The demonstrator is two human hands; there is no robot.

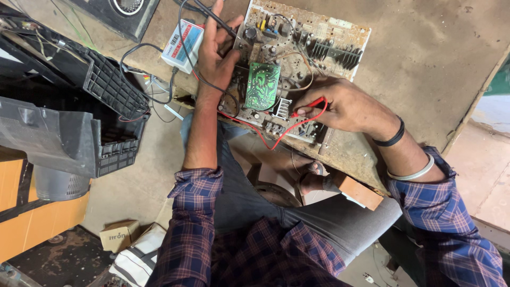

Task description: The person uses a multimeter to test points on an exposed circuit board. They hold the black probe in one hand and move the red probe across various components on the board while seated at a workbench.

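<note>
A red probe (308,103) is being pinched in the right hand (345,106), its tip being pressed onto the circuit board (297,58) lying at the near edge of the workbench (425,53). A black probe (215,17) is being gripped in the left hand (215,53) at the board's left edge, beside a white meter (183,45).

You have one large circuit board (297,58) on the counter (425,58), with one small green board (262,85) standing on it, two probes, red (308,104) and black (215,16), and one white meter (183,45) left of it.
</note>
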